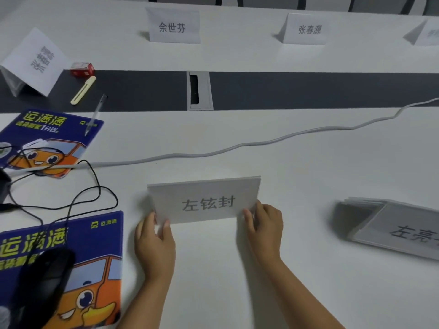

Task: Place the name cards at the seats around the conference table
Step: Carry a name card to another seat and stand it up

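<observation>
A white tent name card (204,200) with three printed characters stands on the white table near the front edge. My left hand (154,243) pinches its lower left corner and my right hand (264,224) pinches its lower right corner. A stack of several more name cards (392,224) lies at the right. Across the table stand two upright name cards (174,26) (306,29), with a third (427,34) cut off at the far right edge. Another name card (35,60) stands at the far left, turned sideways.
Two blue mouse pads (52,138) (78,264) lie at the left, with a black mouse (45,279), black cables and a pen (95,115). A grey cable (261,141) snakes across the table. A cable port (199,91) sits in the dark centre strip, beside a red box (82,68).
</observation>
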